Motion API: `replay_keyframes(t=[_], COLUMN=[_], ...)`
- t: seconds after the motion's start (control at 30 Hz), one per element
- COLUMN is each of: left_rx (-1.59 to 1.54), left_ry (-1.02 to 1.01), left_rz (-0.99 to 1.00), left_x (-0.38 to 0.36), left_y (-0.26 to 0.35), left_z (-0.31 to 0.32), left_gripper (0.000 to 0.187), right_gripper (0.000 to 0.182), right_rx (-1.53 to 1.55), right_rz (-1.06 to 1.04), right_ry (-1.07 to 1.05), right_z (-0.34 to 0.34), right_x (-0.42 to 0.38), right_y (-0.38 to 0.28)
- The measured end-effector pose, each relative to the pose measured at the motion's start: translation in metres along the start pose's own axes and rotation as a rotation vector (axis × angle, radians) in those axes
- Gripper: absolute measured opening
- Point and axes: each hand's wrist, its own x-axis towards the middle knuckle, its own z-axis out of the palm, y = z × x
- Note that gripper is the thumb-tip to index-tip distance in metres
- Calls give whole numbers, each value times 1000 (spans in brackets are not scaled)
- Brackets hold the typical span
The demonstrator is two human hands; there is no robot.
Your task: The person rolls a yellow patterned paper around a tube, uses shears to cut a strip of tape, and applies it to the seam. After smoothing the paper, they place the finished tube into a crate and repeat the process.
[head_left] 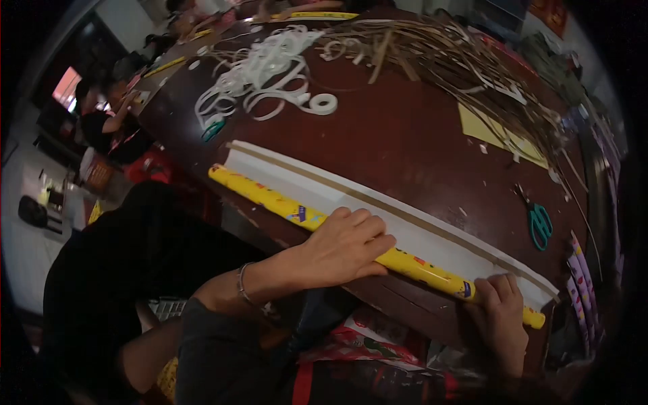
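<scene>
A long, thin yellow roll of printed paper [432, 272] lies slantwise along the table's near edge. Behind it stretches a narrow white strip [398, 219] with a brown band along its far side; it seems to be the unrolled part of the same sheet. My left hand [347, 246], with a bracelet at the wrist, is closed over the middle of the roll. Near the right end, my right hand [499, 314] has its fingers curled over the roll, its thumb partly hidden.
Green-handled scissors [540, 226] lie at the right. Farther back are a tangle of white tape [270, 67], brown strips [432, 50] and a yellow sheet [499, 135]. Purple printed rolls [582, 290] stand beyond the right edge. Other people sit at the far left.
</scene>
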Motion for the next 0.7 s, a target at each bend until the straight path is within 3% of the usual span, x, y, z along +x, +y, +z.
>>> replay_keyframes(t=[0.33, 0.4, 0.7], left_rx=[24, 12, 85], left_ry=[-62, -74, -80], left_rz=[-17, -104, -61], left_x=[4, 2, 7], left_y=[3, 0, 6], left_z=[-3, -3, -4], left_gripper=[38, 38, 39], right_gripper=[24, 25, 27], right_rx=[100, 97, 65], right_rz=[-89, -66, -125], right_ry=[145, 168, 224], right_z=[13, 16, 20], right_x=[-5, -7, -9], right_y=[11, 12, 17])
